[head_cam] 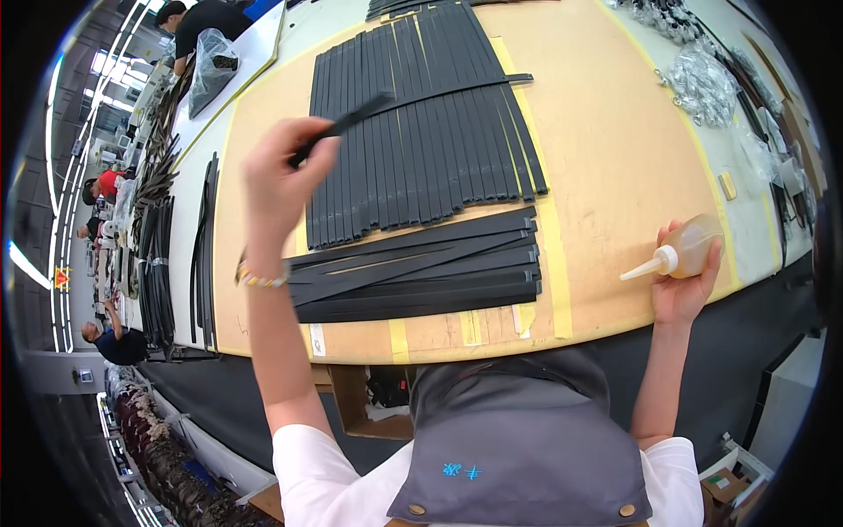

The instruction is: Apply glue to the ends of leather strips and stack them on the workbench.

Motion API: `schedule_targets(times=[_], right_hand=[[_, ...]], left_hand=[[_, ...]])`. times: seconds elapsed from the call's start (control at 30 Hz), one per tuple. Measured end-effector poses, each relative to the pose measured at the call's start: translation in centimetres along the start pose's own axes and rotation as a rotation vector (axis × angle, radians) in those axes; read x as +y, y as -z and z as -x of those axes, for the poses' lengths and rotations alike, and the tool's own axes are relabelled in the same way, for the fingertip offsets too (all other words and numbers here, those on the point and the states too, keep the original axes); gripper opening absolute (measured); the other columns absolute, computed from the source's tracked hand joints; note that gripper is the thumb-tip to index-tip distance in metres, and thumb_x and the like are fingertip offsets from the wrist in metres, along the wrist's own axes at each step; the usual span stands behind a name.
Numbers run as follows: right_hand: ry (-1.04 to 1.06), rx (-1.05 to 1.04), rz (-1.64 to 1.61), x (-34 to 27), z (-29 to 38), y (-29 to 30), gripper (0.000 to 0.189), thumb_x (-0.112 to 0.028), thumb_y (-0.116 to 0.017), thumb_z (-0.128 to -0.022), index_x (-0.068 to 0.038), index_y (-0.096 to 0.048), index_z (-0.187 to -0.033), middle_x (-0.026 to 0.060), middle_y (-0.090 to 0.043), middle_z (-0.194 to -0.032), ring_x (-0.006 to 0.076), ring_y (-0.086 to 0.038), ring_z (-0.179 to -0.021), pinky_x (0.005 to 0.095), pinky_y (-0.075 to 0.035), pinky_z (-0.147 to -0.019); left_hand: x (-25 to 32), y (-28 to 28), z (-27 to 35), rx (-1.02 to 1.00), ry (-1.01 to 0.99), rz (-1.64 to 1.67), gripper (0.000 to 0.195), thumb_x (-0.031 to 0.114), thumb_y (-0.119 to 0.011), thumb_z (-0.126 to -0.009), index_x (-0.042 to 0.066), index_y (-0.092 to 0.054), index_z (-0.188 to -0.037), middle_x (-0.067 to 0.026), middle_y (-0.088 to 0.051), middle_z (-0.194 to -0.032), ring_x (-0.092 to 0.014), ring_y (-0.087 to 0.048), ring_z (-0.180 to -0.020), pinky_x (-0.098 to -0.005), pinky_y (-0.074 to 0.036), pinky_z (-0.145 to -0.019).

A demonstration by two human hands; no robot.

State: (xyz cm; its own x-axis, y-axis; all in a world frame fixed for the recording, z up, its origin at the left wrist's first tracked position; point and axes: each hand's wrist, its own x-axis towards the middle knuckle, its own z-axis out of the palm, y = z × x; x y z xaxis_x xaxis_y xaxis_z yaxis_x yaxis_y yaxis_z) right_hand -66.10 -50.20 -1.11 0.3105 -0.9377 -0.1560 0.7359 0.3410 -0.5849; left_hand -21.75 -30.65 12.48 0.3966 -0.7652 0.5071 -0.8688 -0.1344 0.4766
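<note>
Raised over the left part of the worktable (593,165), my left hand (290,165) grips a black strap (359,118) between thumb and fingers. The strap's end points up and right; whether it joins the strap lying across the row cannot be told. Beneath it lie many flat black straps (421,145) side by side. A second group of black straps (421,263) lies crosswise nearer to me, partly overlapping one another. At the right front edge, my right hand (685,277) holds a plastic squeeze bottle (695,244) of amber liquid, its nozzle pointing left.
Yellow tape (558,290) marks the table. Bundled dark straps (156,277) lie at the left, near a clear plastic bag (212,72). Bagged metal hardware (701,82) and a small yellow block (727,186) are at the right. A co-worker (207,26) leans over the far table.
</note>
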Motion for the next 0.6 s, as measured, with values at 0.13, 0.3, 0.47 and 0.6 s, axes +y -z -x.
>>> schedule_targets(times=[0.13,0.3,0.47,0.6], right_hand=[[-0.033,-0.062,-0.114,0.0,-0.6,0.4,0.051,-0.048,-0.061,-0.098,-0.007,-0.058,-0.129,0.0135,-0.066,-0.118,0.0288,-0.066,-0.109,0.0424,-0.058,-0.093],[0.015,-0.075,-0.142,0.5,-0.6,-0.3,0.051,-0.046,-0.058,-0.1,-0.004,-0.057,-0.128,0.0138,-0.065,-0.117,0.0273,-0.064,-0.11,0.0422,-0.055,-0.097],[0.004,-0.091,-0.165,0.5,-0.7,-0.1,0.051,-0.046,-0.057,-0.101,-0.003,-0.057,-0.129,0.0145,-0.063,-0.117,0.0273,-0.063,-0.111,0.0422,-0.055,-0.097],[-0.01,-0.12,-0.176,0.5,-0.7,0.2,0.051,-0.045,-0.057,-0.101,-0.003,-0.056,-0.13,0.0146,-0.063,-0.117,0.0278,-0.062,-0.111,0.043,-0.055,-0.097]], left_hand=[[-1.2,-10.5,-3.2,-0.194,-0.09,0.162,0.019,0.014,-0.074,-0.086,0.001,-0.071,-0.1,-0.0069,-0.068,-0.087,-0.015,-0.063,-0.073,-0.0276,-0.051,-0.066],[-2.7,-20.6,-7.8,-0.255,-0.16,0.184,0.02,0.017,-0.072,-0.087,0.002,-0.071,-0.1,-0.0089,-0.069,-0.094,-0.025,-0.067,-0.088,-0.0343,-0.054,-0.079],[-4.4,-23.4,-9.6,-0.21,-0.227,0.068,0.02,0.019,-0.073,-0.086,0.004,-0.073,-0.1,-0.0062,-0.067,-0.097,-0.025,-0.063,-0.102,-0.0357,-0.049,-0.088],[-4.8,-22.4,-9.1,-0.219,-0.189,-0.032,0.029,0.024,-0.074,-0.087,0.006,-0.072,-0.11,-0.007,-0.064,-0.118,-0.027,-0.054,-0.123,-0.0404,-0.039,-0.102]])
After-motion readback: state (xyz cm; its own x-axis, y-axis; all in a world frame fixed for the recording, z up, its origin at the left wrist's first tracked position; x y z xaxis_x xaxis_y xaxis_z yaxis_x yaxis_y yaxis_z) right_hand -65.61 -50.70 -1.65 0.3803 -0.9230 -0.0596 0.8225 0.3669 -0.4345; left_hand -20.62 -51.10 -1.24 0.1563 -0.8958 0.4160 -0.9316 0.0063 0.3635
